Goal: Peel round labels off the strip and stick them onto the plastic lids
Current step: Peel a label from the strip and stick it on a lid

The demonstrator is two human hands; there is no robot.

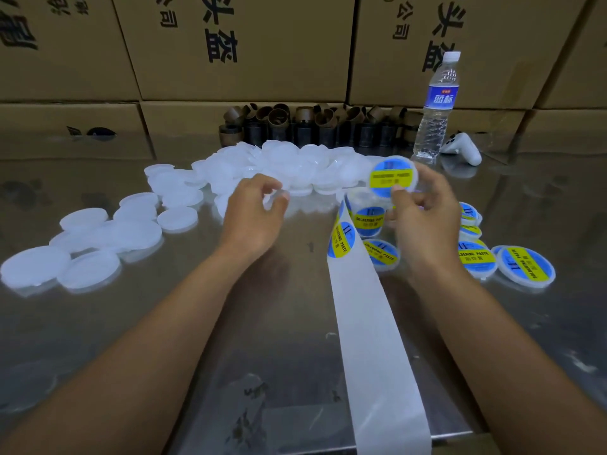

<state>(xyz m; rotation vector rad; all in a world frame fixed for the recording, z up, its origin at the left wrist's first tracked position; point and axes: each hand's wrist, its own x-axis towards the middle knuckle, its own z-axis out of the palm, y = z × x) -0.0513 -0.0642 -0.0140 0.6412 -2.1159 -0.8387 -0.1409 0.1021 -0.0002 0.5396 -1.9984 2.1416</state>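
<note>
While gripping labelled lid [392,175] in right hand [425,215], pinches plain lid [275,198] with left hand [254,213] at edge of lid pile [289,159] on desk [230,323], beside label strip [368,310].

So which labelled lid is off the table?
The labelled lid pinched in the right hand; the other labelled lids lie on the table.
</note>
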